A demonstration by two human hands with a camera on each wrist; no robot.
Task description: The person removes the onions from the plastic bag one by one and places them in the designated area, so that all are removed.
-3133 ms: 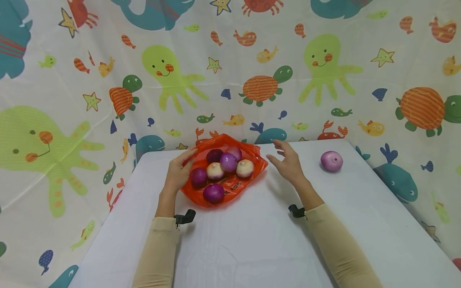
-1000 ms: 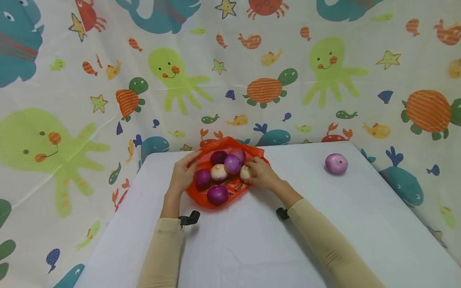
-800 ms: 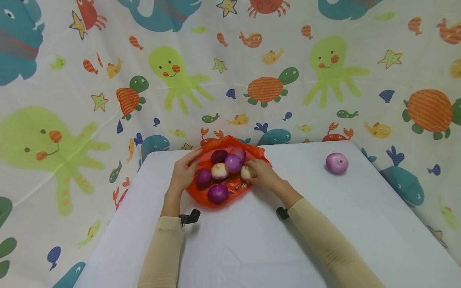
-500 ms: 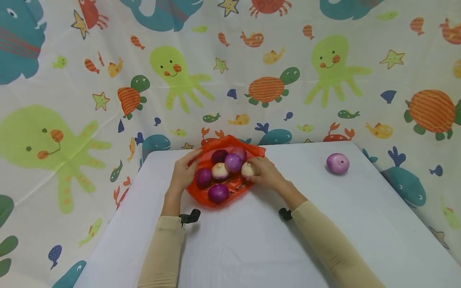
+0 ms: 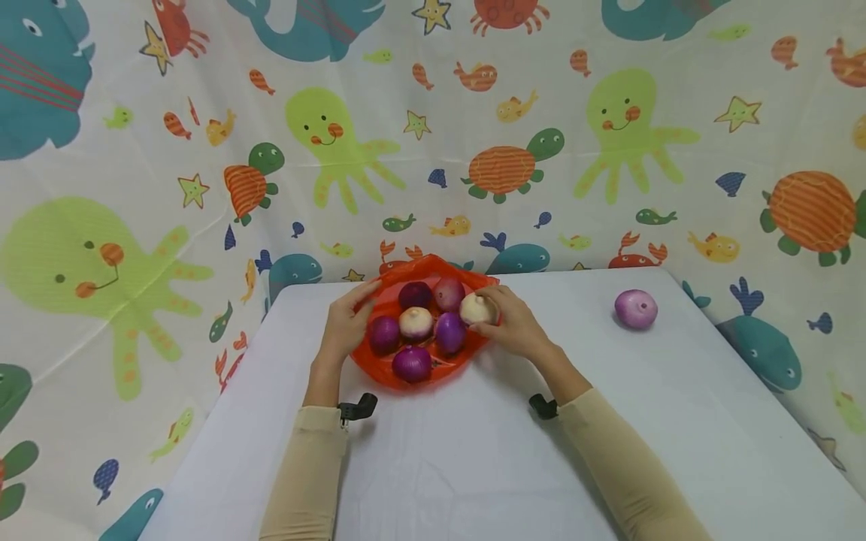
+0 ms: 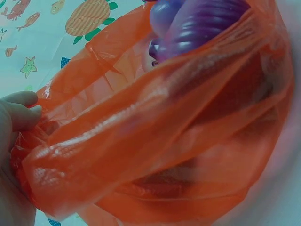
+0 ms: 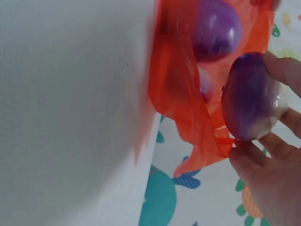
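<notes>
**Pale onion [image 5: 476, 309] out at the rim, purple onion [image 5: 449, 333] down off the heap**

In the earliest picture I had the right hand [image 5: 517, 327] beside the bag [image 5: 428, 267], thumb and fingers apart; now I see it holding the pale onion. Half a second ago that onion sat farther in; on my feed it is now at the bag's right rim. The purple onion has come down toward the front, covering bag that showed bare. Behind it, I now see far more of the pink onion [image 5: 449, 294].

R hand [image 7: 275, 181] grips purp. onion [image 7: 248, 96] by orange bag [image 7: 197, 125] w/ more onions [image 7: 217, 30].
</notes>
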